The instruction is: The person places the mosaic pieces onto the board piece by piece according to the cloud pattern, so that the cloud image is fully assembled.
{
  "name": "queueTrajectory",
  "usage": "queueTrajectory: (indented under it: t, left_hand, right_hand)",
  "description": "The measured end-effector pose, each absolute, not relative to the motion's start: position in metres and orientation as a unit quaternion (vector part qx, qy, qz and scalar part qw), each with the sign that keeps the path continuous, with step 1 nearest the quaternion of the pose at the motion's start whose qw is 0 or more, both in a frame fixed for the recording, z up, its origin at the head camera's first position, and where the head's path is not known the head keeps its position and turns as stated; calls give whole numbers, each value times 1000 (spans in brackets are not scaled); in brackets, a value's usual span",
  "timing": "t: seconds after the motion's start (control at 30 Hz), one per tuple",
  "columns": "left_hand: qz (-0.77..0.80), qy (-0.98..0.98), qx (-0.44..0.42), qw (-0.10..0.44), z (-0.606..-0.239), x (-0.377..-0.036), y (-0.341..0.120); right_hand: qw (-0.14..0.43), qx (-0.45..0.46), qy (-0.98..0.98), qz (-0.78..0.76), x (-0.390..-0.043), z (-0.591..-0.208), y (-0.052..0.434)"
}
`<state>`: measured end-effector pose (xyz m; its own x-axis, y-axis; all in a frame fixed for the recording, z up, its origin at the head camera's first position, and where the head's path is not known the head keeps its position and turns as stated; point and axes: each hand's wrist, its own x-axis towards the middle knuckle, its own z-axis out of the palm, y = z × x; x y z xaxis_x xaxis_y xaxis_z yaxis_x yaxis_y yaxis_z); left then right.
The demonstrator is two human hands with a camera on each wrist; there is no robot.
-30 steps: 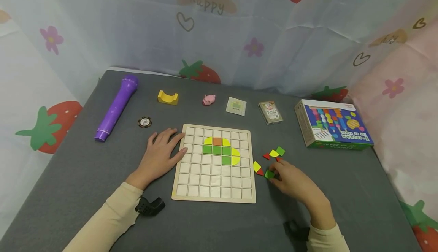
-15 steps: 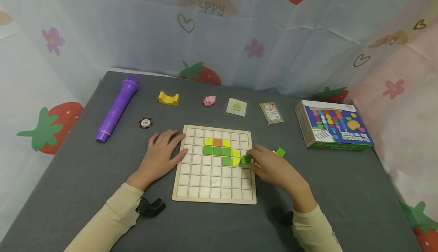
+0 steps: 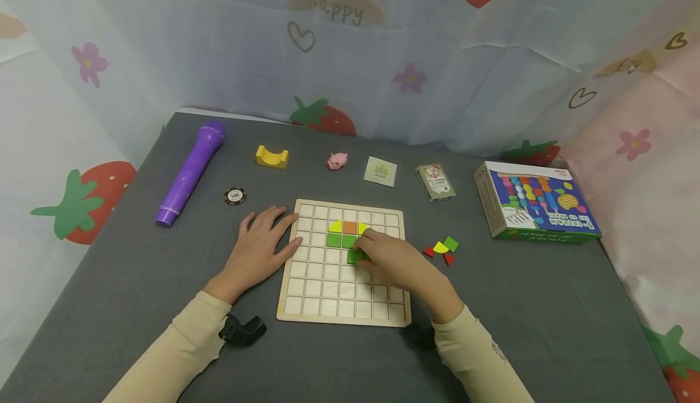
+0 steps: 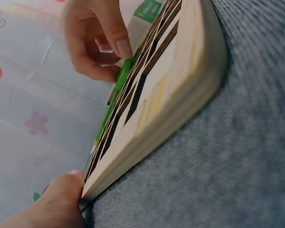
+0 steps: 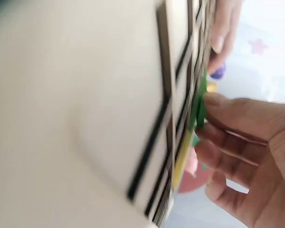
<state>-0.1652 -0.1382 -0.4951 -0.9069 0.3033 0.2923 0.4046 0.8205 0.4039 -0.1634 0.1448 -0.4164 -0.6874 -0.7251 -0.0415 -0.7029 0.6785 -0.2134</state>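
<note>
My right hand (image 3: 396, 260) is over the wooden grid board (image 3: 344, 320), pinching a green square tile (image 3: 354, 257) between thumb and fingers. In the right wrist view the held tile is low over the grid, beside a yellow tile (image 5: 182, 156). The tiles in the board include an orange square (image 3: 350, 227), a yellow rounded piece (image 3: 335, 227) and green squares (image 3: 334, 240). My hand covers part of this pattern. My left hand (image 3: 254, 251) rests at the board's left edge, fingers spread, with thumb and fingertip touching the rim.
Loose tiles lie right of the board: red triangles (image 3: 449, 259), a yellow piece (image 3: 440, 247) and a green square (image 3: 451, 244). Behind are a purple microphone (image 3: 191, 172), poker chip (image 3: 235, 196), yellow block (image 3: 271, 158), pink pig (image 3: 336, 160), picture card (image 3: 380, 171), playing-card box (image 3: 435, 182) and toy box (image 3: 538, 202).
My right hand has carried the green square tile leftward from the loose tiles, across the board's right edge, to the pattern. My left hand has stayed at the board's edge.
</note>
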Motion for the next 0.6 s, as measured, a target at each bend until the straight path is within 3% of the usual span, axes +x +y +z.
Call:
queueTrajectory:
  t: [0.6]
  left_hand:
    - [-237, -947, -189, 111, -494, -165, -137]
  right_hand:
    - [41, -404, 910, -82, -165, -424, 138]
